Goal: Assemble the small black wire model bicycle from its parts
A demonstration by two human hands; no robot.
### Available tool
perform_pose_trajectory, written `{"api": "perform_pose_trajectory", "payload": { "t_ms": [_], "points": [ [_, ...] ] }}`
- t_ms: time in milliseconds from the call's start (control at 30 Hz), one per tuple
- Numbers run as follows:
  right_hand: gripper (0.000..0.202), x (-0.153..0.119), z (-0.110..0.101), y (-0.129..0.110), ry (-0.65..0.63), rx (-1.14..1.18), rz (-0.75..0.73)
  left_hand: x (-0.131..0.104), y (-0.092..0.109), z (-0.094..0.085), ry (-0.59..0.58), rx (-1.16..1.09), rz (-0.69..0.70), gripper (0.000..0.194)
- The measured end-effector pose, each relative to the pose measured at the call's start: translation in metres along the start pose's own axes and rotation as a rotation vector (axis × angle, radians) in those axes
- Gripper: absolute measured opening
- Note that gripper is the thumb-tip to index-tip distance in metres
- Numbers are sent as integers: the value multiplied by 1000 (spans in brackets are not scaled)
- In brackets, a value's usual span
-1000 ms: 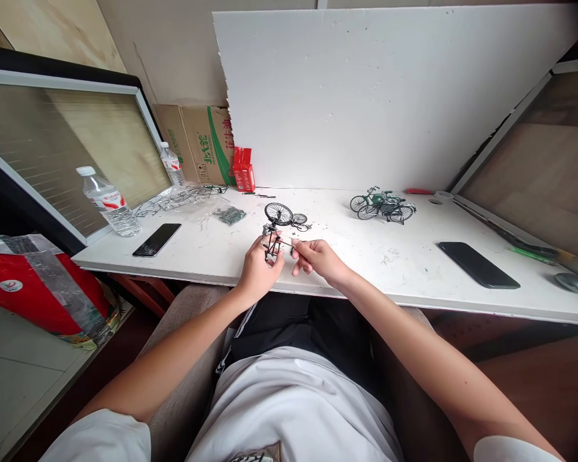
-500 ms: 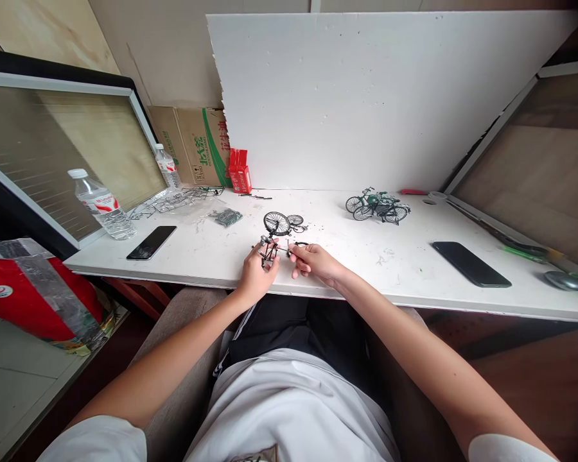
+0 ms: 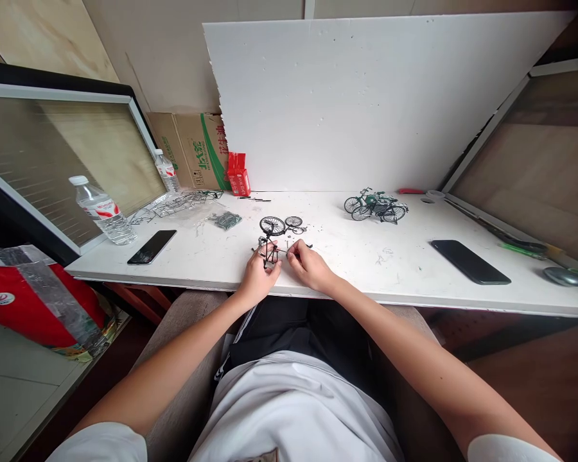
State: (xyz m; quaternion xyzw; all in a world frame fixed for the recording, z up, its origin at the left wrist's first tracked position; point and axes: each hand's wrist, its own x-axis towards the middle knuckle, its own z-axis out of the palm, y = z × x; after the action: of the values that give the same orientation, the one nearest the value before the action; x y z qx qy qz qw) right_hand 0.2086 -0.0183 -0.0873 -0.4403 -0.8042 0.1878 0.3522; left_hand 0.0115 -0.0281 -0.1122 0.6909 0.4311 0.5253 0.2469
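Note:
My left hand point(image 3: 257, 280) is closed around the black frame point(image 3: 270, 251) of a partly built model bicycle, near the desk's front edge. A spoked wheel point(image 3: 272, 225) sits at the far end of that frame. To its right, my right hand point(image 3: 309, 266) is closed in a pinch on a thin rod point(image 3: 283, 250) that points at the bicycle frame. A dark end shows past the fingers; the rod's exact kind is too small to tell. Just beyond lies a loose small wheel point(image 3: 293, 221) with small black parts beside it.
Model bicycles point(image 3: 376, 206) stand at the back right. A small bag of parts point(image 3: 228, 220) and thin part frames point(image 3: 173, 204) lie at left. Phones point(image 3: 153, 247) point(image 3: 469, 262), water bottles point(image 3: 103, 212), a red box point(image 3: 239, 174) and a mouse point(image 3: 563, 276) also occupy the white desk point(image 3: 366, 276).
My right hand's fingers have curled in further around the rod, and the hand has turned slightly. My left hand still holds the bicycle frame in nearly the same place.

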Motion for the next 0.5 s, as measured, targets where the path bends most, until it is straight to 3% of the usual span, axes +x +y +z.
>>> {"api": "perform_pose_trajectory", "payload": {
  "t_ms": [500],
  "points": [
    [33, 0, -4, -2, -6, 69, -9, 5, -6, -5, 22, -10, -122, 51]
  ]
}}
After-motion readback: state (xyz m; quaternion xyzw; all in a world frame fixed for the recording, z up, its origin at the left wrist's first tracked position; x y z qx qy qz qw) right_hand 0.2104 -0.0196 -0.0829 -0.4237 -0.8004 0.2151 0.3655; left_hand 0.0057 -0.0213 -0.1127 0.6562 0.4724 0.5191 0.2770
